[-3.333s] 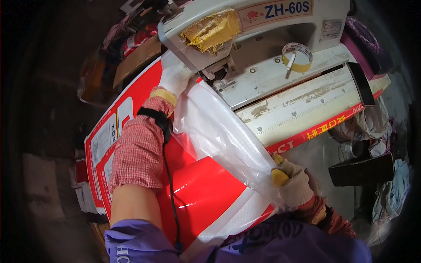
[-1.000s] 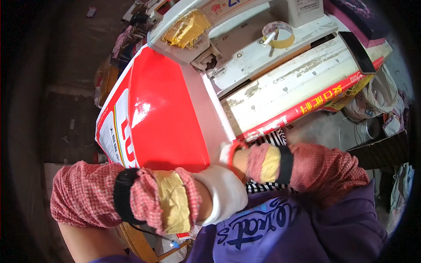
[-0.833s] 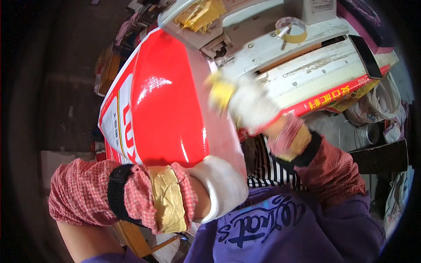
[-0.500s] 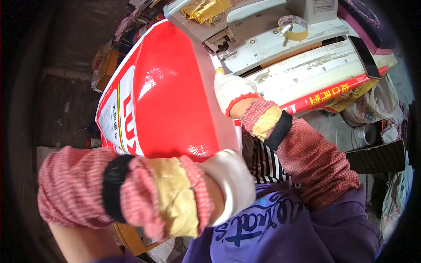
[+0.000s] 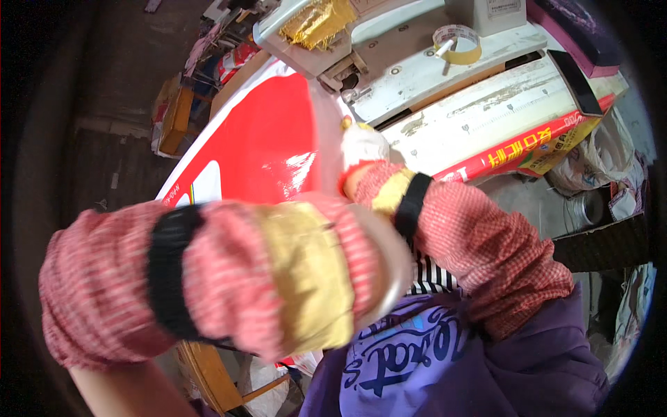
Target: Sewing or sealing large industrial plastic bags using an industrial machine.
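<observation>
While the white-gloved right hand (image 5: 365,144) lies at the right edge of the red and white plastic sheet (image 5: 267,132), its yellow fingertips point toward the sewing machine (image 5: 410,73); whether they pinch the edge or only rest against it cannot be told. The left hand (image 5: 394,260) is a pale blur behind its red-checked sleeve (image 5: 104,278), near the sheet's lower end, and its grip is hidden.

The sheet spreads to the left of the hands, its upper end reaching the machine's head, though whether any of it lies underneath is unclear. The work looks under way rather than finished: the sheet is laid alongside the machine, yet no stitching can be made out on the edge in view, so how much is done and how much is left cannot be read.

Right of the right hand lies the white ruled worktop (image 5: 486,115), with a red and yellow printed strip (image 5: 517,149) along its front. Farther back, a tape roll (image 5: 469,53) sits on the machine's base; a purple box (image 5: 577,35) stands beyond.
</observation>
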The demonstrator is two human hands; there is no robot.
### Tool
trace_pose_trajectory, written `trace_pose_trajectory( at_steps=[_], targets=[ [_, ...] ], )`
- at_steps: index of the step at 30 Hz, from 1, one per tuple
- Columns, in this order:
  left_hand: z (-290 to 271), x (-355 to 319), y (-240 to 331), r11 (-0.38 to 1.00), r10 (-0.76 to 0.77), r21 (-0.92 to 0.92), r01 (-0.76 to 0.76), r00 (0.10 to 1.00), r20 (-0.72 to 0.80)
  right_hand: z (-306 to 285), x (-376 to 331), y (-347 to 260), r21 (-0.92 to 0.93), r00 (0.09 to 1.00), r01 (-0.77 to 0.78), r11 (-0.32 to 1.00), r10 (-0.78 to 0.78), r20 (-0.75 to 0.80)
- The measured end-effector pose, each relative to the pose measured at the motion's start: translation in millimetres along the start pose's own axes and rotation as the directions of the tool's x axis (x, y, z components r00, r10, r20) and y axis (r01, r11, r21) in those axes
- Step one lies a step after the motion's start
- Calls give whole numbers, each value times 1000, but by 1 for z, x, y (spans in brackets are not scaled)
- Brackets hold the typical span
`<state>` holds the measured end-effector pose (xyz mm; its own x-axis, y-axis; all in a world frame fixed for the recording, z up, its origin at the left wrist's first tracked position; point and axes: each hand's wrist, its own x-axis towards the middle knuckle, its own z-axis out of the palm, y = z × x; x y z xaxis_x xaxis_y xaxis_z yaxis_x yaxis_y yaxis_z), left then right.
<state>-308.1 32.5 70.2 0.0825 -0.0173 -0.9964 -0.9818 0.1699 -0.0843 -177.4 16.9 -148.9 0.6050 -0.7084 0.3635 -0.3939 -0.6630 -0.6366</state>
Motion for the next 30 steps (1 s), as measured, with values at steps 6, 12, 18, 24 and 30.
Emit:
trace_pose_trajectory(
  at_steps=[6, 12, 18, 24, 30],
  targets=[
    [64, 30, 4, 962, -17, -271, 30, 998, 52, -68, 23, 3, -325, 739, 533, 781, -243, 628],
    [15, 20, -24, 990, -23, -131, 47, 984, 179, 37, 1, 28, -220, 884, 402, 889, -314, 345],
    [32, 21, 9, 837, -298, -512, 192, 945, -133, 29, 22, 34, -211, 901, 350, 913, -266, 342],
    [-10, 30, -4, 944, 159, -215, -251, 914, -373, 21, 3, 39, -216, 896, 361, 907, -273, 350],
    [-7, 28, -39, 968, 251, 114, -226, 797, -550, 8, -7, 67, -218, 882, 377, 900, -277, 381]
  ],
)
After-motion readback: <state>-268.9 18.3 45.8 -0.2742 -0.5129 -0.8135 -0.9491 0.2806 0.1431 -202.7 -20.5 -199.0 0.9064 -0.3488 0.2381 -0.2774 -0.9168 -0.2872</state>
